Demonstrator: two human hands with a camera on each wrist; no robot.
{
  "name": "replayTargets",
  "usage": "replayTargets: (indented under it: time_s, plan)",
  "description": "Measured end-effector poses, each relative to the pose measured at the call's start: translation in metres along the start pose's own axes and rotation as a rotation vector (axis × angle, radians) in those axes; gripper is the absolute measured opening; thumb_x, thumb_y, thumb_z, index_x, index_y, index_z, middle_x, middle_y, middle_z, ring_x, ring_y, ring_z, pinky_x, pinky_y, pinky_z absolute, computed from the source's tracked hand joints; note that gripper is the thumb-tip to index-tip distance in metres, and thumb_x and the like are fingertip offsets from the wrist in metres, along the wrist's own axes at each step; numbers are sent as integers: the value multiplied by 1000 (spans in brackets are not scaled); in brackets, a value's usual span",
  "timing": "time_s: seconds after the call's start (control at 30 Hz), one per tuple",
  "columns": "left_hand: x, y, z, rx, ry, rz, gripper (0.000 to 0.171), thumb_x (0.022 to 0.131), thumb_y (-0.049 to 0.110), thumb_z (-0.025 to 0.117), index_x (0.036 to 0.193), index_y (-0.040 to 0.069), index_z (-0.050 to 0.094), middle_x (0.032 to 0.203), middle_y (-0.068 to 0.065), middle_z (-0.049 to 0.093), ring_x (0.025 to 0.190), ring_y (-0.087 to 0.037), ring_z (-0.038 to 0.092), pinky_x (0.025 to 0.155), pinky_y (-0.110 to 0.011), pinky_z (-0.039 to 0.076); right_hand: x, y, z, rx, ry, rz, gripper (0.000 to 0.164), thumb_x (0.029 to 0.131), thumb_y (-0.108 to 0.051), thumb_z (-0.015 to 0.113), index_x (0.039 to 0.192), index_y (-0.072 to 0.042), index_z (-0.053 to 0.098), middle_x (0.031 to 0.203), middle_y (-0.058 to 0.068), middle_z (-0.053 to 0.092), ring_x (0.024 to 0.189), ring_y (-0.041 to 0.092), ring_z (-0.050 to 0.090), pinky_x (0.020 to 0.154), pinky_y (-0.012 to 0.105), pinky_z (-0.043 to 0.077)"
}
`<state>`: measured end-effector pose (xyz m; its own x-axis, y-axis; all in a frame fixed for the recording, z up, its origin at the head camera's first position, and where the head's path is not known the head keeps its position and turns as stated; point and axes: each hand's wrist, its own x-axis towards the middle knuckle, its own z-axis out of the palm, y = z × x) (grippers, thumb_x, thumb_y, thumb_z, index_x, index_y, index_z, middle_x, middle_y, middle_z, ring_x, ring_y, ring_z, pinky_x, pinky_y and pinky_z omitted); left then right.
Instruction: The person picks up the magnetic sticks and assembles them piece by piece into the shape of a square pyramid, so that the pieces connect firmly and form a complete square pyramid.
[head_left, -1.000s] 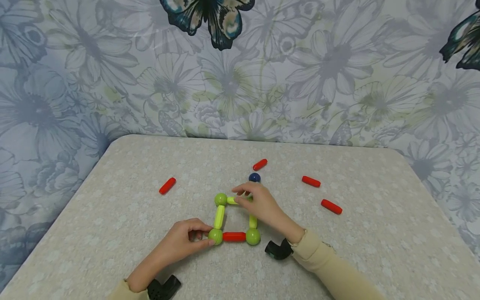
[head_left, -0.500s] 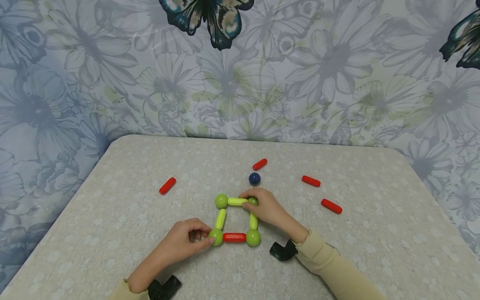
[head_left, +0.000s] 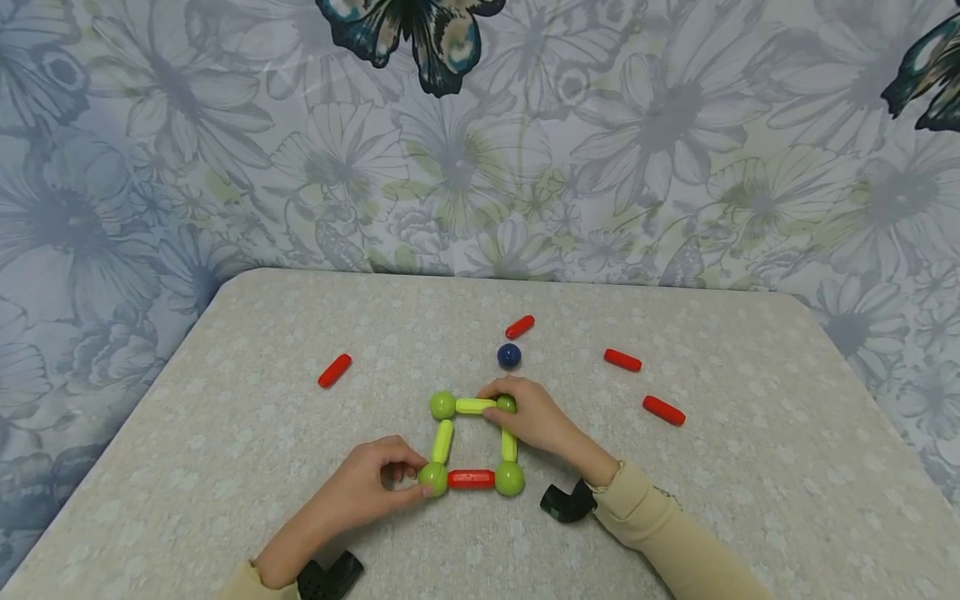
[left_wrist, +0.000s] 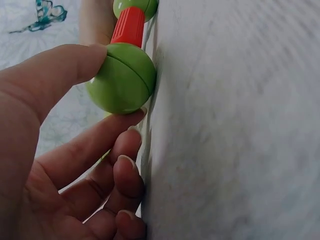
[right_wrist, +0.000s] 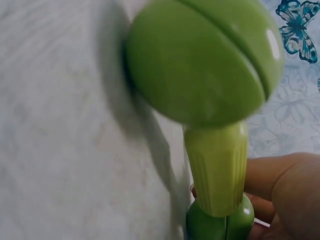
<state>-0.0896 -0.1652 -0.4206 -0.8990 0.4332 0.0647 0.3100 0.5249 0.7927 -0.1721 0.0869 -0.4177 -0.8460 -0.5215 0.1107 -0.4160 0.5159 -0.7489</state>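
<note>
Four-sided and flat on the table, a toy frame has green balls at its corners. My left hand [head_left: 378, 475] pinches the near-left green ball [left_wrist: 122, 80] between thumb and index finger. At the far-right corner my right hand [head_left: 534, 414] grips another green ball [head_left: 507, 404], partly covering it. A red rod [head_left: 471, 479] joins the near-left ball to the near-right green ball [head_left: 509, 478]. Yellow-green rods form the left side [head_left: 442, 442], the far side [head_left: 474, 406] and the right side [right_wrist: 216, 170]. The far-left green ball [head_left: 443, 405] is untouched.
Just beyond my right hand lies a dark blue ball [head_left: 509, 357], with a red rod [head_left: 520, 327] behind it. Other loose red rods lie left [head_left: 335, 371] and right [head_left: 622, 360] on the pale table [head_left: 225, 433]. A flowered cloth [head_left: 465, 167] hangs behind.
My right hand has shifted slightly right and nearer, uncovering the blue ball and taking the far-right green ball. The frame's far side has come slightly nearer. My left hand has hardly moved.
</note>
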Motion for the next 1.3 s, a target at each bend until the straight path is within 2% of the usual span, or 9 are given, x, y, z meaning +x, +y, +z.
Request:
replayTargets:
  time_s: [0.17,0.4,0.63,0.77,1.0,1.13,1.3]
  plan:
    - [0,0,2,23,-4,-29,19,75,29,80,87,20,68,76,8,56,69,-9,51,59,-25,45,-1,2,-3,28,-24,11,13,87,-10,68,99,-12,69,95,-4,62,90,14,56,81,34,44]
    - [0,0,1,28,-7,-38,19,75,28,80,86,20,67,76,8,55,69,-10,51,59,-26,45,1,4,-4,39,-41,5,12,88,-11,67,100,-12,68,95,-5,61,89,12,55,80,32,44]
    - [-1,0,0,13,-5,-14,20,75,31,80,86,20,67,76,7,55,68,-9,50,59,-25,44,2,2,-2,38,-27,-14,13,88,-11,67,101,-12,69,98,-4,62,92,14,55,82,34,43]
    - [0,0,2,10,-5,3,23,76,35,78,88,18,68,77,8,55,68,-9,49,57,-25,43,2,5,-4,38,-30,-10,18,89,-13,66,106,-11,68,103,-3,62,99,15,55,87,35,42]
    - [1,1,5,13,-23,-31,25,75,38,78,89,19,68,77,9,55,68,-9,49,58,-25,43,-9,12,-18,14,-31,-19,29,89,-14,66,117,-6,63,111,3,61,100,17,55,85,37,43]
    - [0,2,4,15,-28,-52,26,74,37,79,88,18,68,76,8,55,68,-10,49,58,-25,43,-18,15,-24,26,-31,-21,29,89,-13,66,117,-6,63,112,2,60,99,17,55,82,37,44]
    - [1,2,2,14,-24,-40,27,74,37,79,90,17,69,76,8,55,68,-10,49,58,-25,43,-19,22,-26,68,-27,-18,29,90,-14,65,118,-7,63,110,-1,61,95,15,55,79,34,45]
